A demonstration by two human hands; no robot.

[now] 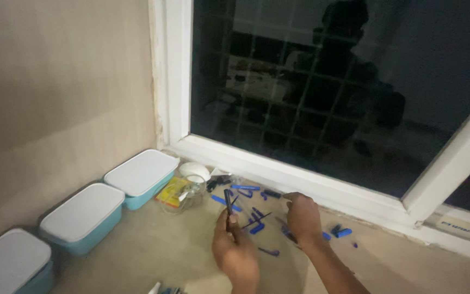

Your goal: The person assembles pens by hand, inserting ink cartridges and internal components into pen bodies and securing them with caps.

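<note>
- Nearest the camera, the left hand [235,250] is hovering over the floor [153,250], fingers clenched around a dark pen [228,202] that is standing upright above the fist.
- Just beside it, the right hand [302,215] is curling its fingers down among the pen parts [254,218]; whether it is gripping one, I cannot tell.
- Rising behind the hands, a window [327,92] is closing off the far side, its white sill [322,188] running just behind the scattered parts.
- On the left, a wall [55,98] is bounding the floor, which is lying open between the hands and the boxes.
- Three lidded blue boxes [85,215] are sitting in a row along that wall, contents hidden.
- Beside the farthest box, a clear jar [183,195] is holding something yellow, near a white lid [194,171].
</note>
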